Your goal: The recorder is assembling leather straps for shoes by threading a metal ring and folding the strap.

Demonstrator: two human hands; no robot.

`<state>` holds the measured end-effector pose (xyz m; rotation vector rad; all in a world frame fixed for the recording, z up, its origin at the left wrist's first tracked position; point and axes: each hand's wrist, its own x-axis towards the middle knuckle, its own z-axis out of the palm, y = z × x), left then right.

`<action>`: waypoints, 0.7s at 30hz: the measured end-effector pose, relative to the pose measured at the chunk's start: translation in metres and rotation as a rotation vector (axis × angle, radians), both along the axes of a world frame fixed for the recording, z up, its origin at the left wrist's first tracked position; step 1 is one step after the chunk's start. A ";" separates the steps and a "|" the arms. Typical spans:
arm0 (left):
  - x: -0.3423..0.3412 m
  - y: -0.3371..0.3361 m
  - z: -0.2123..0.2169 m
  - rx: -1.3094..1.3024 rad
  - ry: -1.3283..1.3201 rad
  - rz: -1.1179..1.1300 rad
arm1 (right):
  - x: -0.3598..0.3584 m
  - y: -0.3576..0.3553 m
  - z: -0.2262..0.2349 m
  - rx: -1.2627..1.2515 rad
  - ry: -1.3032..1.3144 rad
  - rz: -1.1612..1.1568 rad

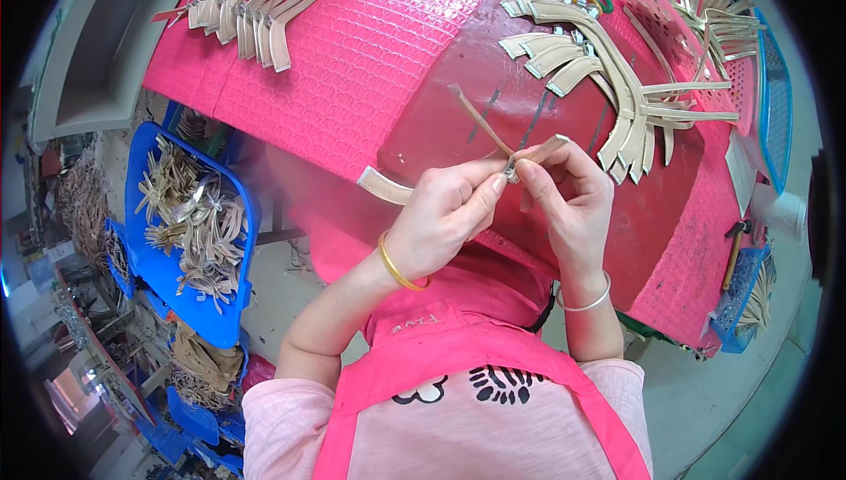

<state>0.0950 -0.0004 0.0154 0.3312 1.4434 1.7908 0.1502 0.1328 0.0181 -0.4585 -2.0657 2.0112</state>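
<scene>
Ok, your worktop (335, 92) is super loud: hot pink, with a small repeating pattern all over. The mat (432, 132) toward its right edge is dark red with a few blackish streaks. The strap (552, 148) you're holding is beige, pretty much like the strap bundle (275, 44) by the worktop's far left corner. Your apron (520, 362) is hot pink too, your shirt (291, 423) paler pink with black shapes, your bangles (589, 306) yellow-gold and silvery white.
</scene>
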 end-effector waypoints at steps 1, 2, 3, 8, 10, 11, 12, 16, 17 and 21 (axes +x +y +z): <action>-0.001 0.000 0.001 0.000 -0.033 0.009 | 0.001 -0.002 0.000 -0.002 0.000 0.002; -0.001 -0.001 0.001 -0.001 -0.065 0.017 | 0.002 -0.003 0.001 0.041 0.031 0.005; -0.001 0.000 0.000 -0.003 -0.065 0.019 | 0.003 -0.004 0.001 0.083 0.062 0.008; -0.001 0.001 -0.005 -0.006 0.002 0.000 | -0.003 0.004 -0.001 0.170 0.037 -0.115; -0.001 0.001 -0.001 -0.061 -0.004 -0.004 | -0.004 0.008 -0.007 0.180 -0.007 -0.101; -0.002 0.001 0.000 -0.119 -0.014 -0.004 | -0.005 0.009 -0.009 0.187 -0.053 -0.084; -0.004 0.001 -0.002 -0.119 -0.010 -0.006 | -0.005 0.007 -0.004 0.194 0.017 -0.085; -0.005 -0.007 0.002 -0.084 -0.012 0.033 | -0.001 0.005 0.003 0.163 0.125 -0.021; -0.005 -0.009 0.005 -0.069 -0.076 -0.033 | -0.001 0.005 0.002 0.163 0.126 -0.022; -0.007 -0.009 0.015 -0.136 -0.160 -0.074 | -0.002 0.009 -0.002 0.087 0.064 0.071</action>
